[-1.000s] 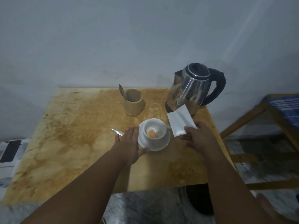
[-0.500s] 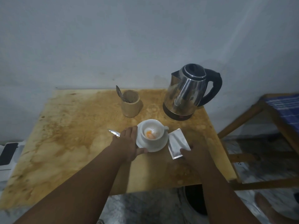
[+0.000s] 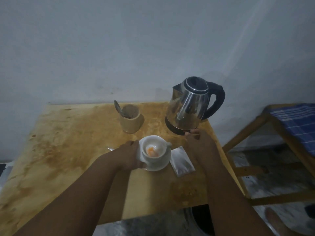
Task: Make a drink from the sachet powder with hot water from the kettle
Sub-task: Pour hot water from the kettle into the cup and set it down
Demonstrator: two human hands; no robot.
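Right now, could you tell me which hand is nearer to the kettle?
The right hand: its fingertips reach the kettle's base. The left hand is farther, holding the saucer.

A wooden table (image 3: pixel 71 142) with big brown stains stands against a pale wall (image 3: pixel 136 48). Near its back edge sits 1 tan holder cup (image 3: pixel 130 122), upright, with 1 metal spoon (image 3: pixel 119 109) leaning inside it. Off the right edge of the table is a wooden chair frame (image 3: pixel 252 133) with a blue checked cloth (image 3: pixel 300 123) on top. The floor (image 3: pixel 272 183) below looks grey and speckled. A dark round thing (image 3: pixel 202 220) sits under the front edge, too dim to tell.
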